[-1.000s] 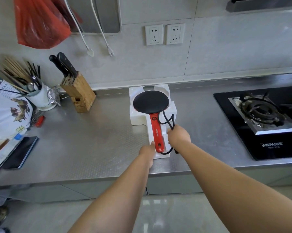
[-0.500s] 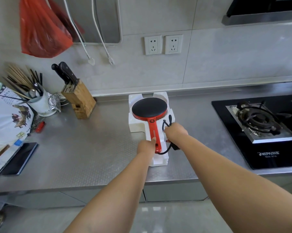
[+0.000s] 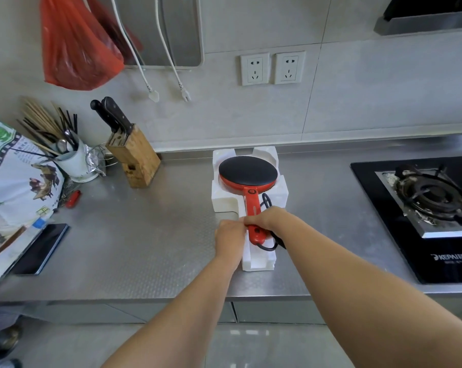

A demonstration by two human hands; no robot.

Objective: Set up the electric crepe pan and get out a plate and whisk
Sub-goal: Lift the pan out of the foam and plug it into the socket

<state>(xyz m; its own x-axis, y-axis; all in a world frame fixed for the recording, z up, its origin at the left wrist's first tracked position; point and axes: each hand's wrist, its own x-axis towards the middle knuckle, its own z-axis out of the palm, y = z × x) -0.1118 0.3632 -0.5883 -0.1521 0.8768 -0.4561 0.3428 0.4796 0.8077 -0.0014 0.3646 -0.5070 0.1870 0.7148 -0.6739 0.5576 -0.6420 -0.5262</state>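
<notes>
- I stand at a steel kitchen counter [image 3: 150,235] that runs left to right below a grey tiled wall.
- Nearest on the counter, my left hand [image 3: 228,235] rests against the near left side of the white foam tray [image 3: 259,257]; its fingers are curled, but I cannot tell whether they grip anything.
- Just beyond it, touching it, my right hand [image 3: 265,217] is wrapped tight around the red handle of the crepe pan [image 3: 247,172], palm down.
- The handle's end sticks out toward me from under my right hand, and a black cord [image 3: 276,241] loops off it to the right.
- The pan lies in the foam tray mid-counter, dark round plate up and at the far end; its near rim looks slightly raised from the foam.
- To the near left lie a dark phone [image 3: 40,249] and a printed bag [image 3: 14,176].
- To the right sits a black gas hob [image 3: 426,208].
- Farther left stand a wooden knife block [image 3: 134,158] and a white utensil cup [image 3: 74,163] holding chopsticks.
- On the far wall, two white sockets [image 3: 272,67] sit above the pan; two white plugs [image 3: 170,95] dangle to their left, beside a red plastic bag [image 3: 75,46].
</notes>
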